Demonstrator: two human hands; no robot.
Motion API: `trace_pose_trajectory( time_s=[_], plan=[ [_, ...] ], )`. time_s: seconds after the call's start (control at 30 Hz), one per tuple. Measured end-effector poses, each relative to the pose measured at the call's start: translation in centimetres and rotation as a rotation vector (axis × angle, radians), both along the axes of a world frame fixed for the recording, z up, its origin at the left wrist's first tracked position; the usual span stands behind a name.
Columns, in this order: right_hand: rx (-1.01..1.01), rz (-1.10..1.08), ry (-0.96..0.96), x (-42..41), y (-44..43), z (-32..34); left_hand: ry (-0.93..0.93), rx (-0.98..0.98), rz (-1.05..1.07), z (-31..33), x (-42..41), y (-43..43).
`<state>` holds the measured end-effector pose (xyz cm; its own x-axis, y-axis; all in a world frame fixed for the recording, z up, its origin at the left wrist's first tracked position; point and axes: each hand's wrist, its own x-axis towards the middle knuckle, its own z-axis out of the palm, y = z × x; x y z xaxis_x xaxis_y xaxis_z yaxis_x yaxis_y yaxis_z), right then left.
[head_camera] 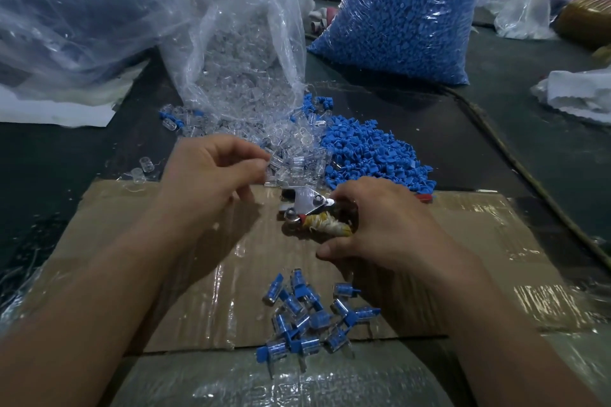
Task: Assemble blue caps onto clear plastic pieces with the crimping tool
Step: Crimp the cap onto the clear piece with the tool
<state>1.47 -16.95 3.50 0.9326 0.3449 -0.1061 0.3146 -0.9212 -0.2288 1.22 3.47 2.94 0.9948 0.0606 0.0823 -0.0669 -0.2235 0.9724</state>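
Filling the upper left of the frame, a large crumpled plastic bag (66,10) sits on the dark table (66,182), with a white sheet (56,112) under its near edge. Just right of it, an open clear bag (244,53) leans toward the viewer and spills clear plastic pieces (297,145) onto the table at upper centre. Two stray ones (145,165) lie apart to the left.

Left of centre, the left hand (211,175) reaches to the near edge of that spill. Its fingers are curled, and thumb and forefinger pinch one clear piece (273,168).

Below both hands, taped cardboard (198,251) covers the lower middle of the frame. At centre, the metal head of the crimping tool (305,205) lies on the cardboard just below the spill, its handle wound in yellowish cloth (327,226). The right hand (380,225), right of centre, has its fingers wrapped around the handles.

At lower centre, a small heap of clear pieces already fitted with blue caps, the finished pieces (307,314), rests on the cardboard between the forearms.

Right of the clear spill and touching it, loose blue caps (373,155) form a mound just above the right hand. Behind the mound, at upper right, stands a full bag of blue caps (403,10). A cord (529,172) runs diagonally down the right side, and a white cloth (578,92) lies at the right edge.
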Motion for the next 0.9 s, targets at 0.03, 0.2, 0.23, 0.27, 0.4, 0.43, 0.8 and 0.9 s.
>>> trace_pose_trajectory(
  time_s=[0.03,0.2,0.23,0.27,0.4,0.43,0.8,0.9],
  plan=[
    [-0.002,0.002,0.008,-0.1,0.0,0.0,-0.041,0.063,0.100,-0.6,0.3,0.0],
    [-0.008,0.034,0.072,-0.3,0.1,-0.1,-0.094,0.446,0.125,-2.5,1.0,-0.7],
    [0.001,0.034,0.090,-0.3,0.0,0.0,-0.104,0.513,0.110,-2.7,1.2,-0.7],
    [0.009,0.031,0.102,-0.3,-0.1,0.0,-0.112,0.569,0.098,-2.9,1.4,-0.7],
    [0.040,0.016,0.074,-0.2,-0.1,0.3,-0.094,0.742,0.054,-3.3,1.7,-1.1],
    [0.087,-0.004,0.056,-0.2,-0.1,0.4,-0.077,0.763,0.052,-3.3,1.8,-1.2],
    [0.441,-0.324,-0.268,1.3,-2.2,0.4,-0.173,0.670,0.109,-2.9,1.7,-1.2],
    [0.407,-0.374,-0.270,1.7,-2.6,0.0,-0.166,0.493,0.188,-2.3,1.3,-1.0]
  ],
)
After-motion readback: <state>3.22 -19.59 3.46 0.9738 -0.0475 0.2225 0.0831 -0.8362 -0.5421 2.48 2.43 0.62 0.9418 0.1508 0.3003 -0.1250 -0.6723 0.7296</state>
